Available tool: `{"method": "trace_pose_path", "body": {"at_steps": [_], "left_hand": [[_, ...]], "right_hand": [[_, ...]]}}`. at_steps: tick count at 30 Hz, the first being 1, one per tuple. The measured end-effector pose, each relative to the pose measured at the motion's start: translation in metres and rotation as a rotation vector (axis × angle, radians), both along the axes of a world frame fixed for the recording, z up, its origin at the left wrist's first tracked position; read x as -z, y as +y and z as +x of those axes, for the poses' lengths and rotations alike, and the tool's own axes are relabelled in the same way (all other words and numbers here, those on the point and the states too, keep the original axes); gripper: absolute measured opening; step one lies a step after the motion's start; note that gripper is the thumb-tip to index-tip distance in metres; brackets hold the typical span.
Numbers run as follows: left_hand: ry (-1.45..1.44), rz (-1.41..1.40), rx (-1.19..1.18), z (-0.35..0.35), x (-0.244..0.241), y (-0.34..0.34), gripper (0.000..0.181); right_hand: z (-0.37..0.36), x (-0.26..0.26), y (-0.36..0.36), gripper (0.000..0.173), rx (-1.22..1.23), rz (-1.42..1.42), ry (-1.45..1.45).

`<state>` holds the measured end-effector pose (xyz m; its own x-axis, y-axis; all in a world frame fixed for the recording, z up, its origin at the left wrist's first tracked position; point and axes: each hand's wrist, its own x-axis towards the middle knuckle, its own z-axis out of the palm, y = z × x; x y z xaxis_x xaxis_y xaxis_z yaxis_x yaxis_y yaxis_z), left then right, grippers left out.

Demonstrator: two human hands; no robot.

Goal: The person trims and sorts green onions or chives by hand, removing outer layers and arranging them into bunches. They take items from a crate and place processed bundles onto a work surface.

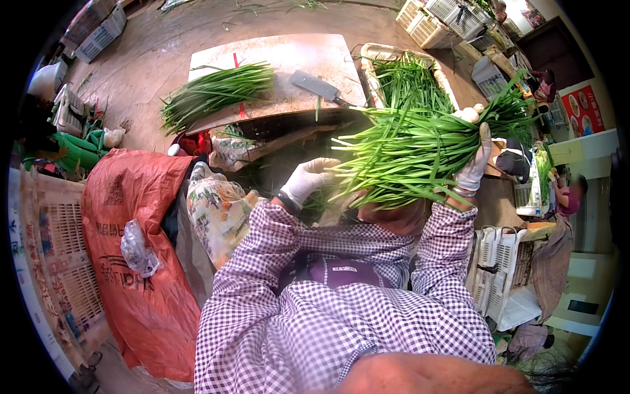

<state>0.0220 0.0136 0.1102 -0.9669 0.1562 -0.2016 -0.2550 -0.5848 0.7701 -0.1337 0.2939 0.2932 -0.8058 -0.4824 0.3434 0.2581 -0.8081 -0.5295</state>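
Observation:
A thick bundle of garlic chives (pixel 408 152) is held up in front of me, pale stem ends to the left and dark leaf tips to the upper right. My right hand (pixel 475 165), in a white glove, wraps around its leafy part, with fingertips showing over the top. At the stem ends is my left hand (pixel 312 180), also gloved, its fingers curled; whether a stem is pinched there is unclear. Beyond them, a second bundle of chives (pixel 216 96) lies on the left of a pale board (pixel 295 54). A cleaver (pixel 317 87) rests flat on that board, its handle toward the right.
Behind the held bundle stands a white plastic crate (pixel 370 64) full of chives. To my left, a red woven sack (pixel 138 246) covers something, with crumpled clear plastic (pixel 139 248) on it. Stacked crates (pixel 502 271) stand at right. Another person (pixel 571 194) works at the far right.

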Motion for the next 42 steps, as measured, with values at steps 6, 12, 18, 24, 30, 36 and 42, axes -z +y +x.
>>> {"method": "trace_pose_path", "body": {"at_steps": [6, 12, 18, 24, 30, 36, 42], "left_hand": [[-0.024, 0.036, 0.003, 0.007, 0.014, -0.008, 0.028], [-0.045, 0.143, -0.041, 0.017, -0.009, -0.002, 0.023], [-0.128, 0.053, -0.060, 0.011, 0.023, 0.003, 0.017], [-0.189, -0.101, -0.183, 0.010, 0.029, -0.002, 0.012], [-0.361, -1.804, 0.214, 0.017, 0.065, -0.038, 0.019], [-0.088, -1.802, 0.226, 0.026, 0.034, -0.022, 0.032], [0.254, -1.350, -0.161, 0.012, -0.049, -0.040, 0.028]], "right_hand": [[0.009, -0.006, -0.011, 0.030, 0.084, 0.046, -0.010], [0.007, -0.006, -0.008, 0.030, 0.063, 0.042, -0.010], [0.010, -0.009, -0.015, 0.030, 0.086, 0.081, -0.057], [0.006, -0.006, -0.018, 0.031, 0.058, 0.083, 0.008], [0.004, -0.012, -0.010, 0.030, 0.146, 0.049, 0.017], [0.009, -0.019, -0.026, 0.026, 0.116, 0.094, 0.017], [0.016, -0.005, -0.039, 0.030, 0.057, 0.162, 0.022]]}}
